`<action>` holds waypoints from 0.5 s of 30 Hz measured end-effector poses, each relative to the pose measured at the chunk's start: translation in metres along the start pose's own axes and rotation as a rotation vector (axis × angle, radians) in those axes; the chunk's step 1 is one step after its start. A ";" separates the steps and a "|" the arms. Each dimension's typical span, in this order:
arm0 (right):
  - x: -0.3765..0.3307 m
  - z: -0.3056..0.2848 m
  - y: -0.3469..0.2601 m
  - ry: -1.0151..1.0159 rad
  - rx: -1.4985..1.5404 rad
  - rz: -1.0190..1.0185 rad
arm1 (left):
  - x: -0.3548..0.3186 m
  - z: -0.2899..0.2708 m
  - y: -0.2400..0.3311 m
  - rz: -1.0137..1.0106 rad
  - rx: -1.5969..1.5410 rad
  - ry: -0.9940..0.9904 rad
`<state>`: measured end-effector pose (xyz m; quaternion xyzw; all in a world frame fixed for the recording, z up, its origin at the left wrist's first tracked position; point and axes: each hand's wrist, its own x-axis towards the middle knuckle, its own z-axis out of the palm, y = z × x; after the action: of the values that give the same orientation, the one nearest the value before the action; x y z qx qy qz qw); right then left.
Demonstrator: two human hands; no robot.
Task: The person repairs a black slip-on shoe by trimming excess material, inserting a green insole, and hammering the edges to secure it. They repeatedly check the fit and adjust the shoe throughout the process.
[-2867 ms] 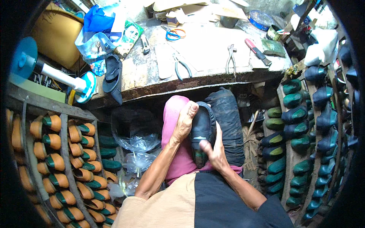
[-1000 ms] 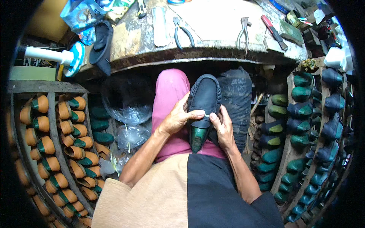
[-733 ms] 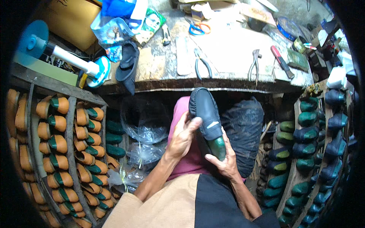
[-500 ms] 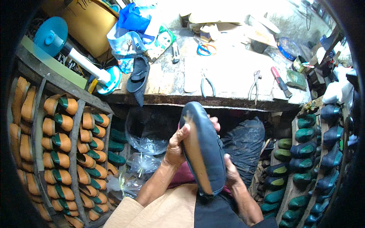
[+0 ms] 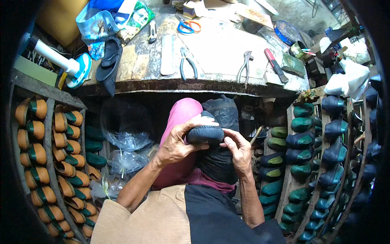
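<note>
A black shoe (image 5: 204, 135) is held above my lap, one rounded end toward me, so its tan underside is out of sight. My left hand (image 5: 177, 142) wraps its left side, with fingers over the top and the thumb beneath. At the right edge, the thumb and forefinger of my right hand (image 5: 238, 151) close on the shoe's rim.
Beyond my lap is a workbench (image 5: 162, 86) bearing pliers (image 5: 188, 65), pincers (image 5: 245, 68), a red-handled knife (image 5: 276, 65), orange-and-blue scissors (image 5: 189, 27) and a black sandal (image 5: 109, 65). Racks of tan shoes (image 5: 37, 107) stand left, dark and green shoes (image 5: 301, 140) right.
The shoe has turned from upright, with its tan underside showing, to end-on and lower. My right hand has come up to its edge. The view has shifted, showing more of my lap.
</note>
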<state>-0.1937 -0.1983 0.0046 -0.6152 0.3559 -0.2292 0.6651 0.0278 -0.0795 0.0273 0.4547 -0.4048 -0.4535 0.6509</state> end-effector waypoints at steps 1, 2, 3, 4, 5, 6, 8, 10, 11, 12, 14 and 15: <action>-0.003 0.004 0.001 -0.007 0.045 0.002 | -0.004 -0.002 0.000 0.011 0.055 0.001; -0.006 0.008 0.003 0.003 0.032 0.026 | -0.008 -0.004 0.001 0.049 0.120 -0.016; -0.008 0.010 0.007 0.007 0.035 0.035 | -0.011 -0.006 0.003 0.089 0.187 -0.034; -0.010 0.011 0.012 0.009 0.051 0.039 | -0.014 -0.008 0.006 0.077 0.264 -0.024; -0.010 0.009 0.017 0.048 0.056 0.035 | -0.016 -0.010 0.010 0.093 0.223 -0.018; -0.010 0.005 0.023 0.092 0.073 0.030 | -0.018 -0.011 0.014 0.094 0.201 -0.014; -0.009 -0.011 0.033 0.208 0.084 0.037 | -0.020 -0.010 0.019 0.088 0.170 0.015; -0.005 -0.032 0.042 0.286 0.102 0.077 | -0.019 -0.005 0.020 0.031 0.148 0.065; -0.005 -0.043 0.046 0.316 0.097 0.081 | -0.018 -0.003 0.019 0.000 0.166 0.076; -0.003 -0.054 0.049 0.329 0.082 0.075 | -0.018 0.000 0.017 -0.010 0.154 0.099; 0.001 -0.073 0.055 0.365 -0.006 0.087 | -0.016 0.002 0.013 0.106 0.313 0.020; 0.001 -0.081 0.056 0.400 -0.039 0.105 | -0.016 0.005 0.011 0.182 0.408 0.003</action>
<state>-0.2617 -0.2446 -0.0499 -0.5510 0.5167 -0.3050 0.5800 0.0210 -0.0633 0.0370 0.5394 -0.5264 -0.3008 0.5843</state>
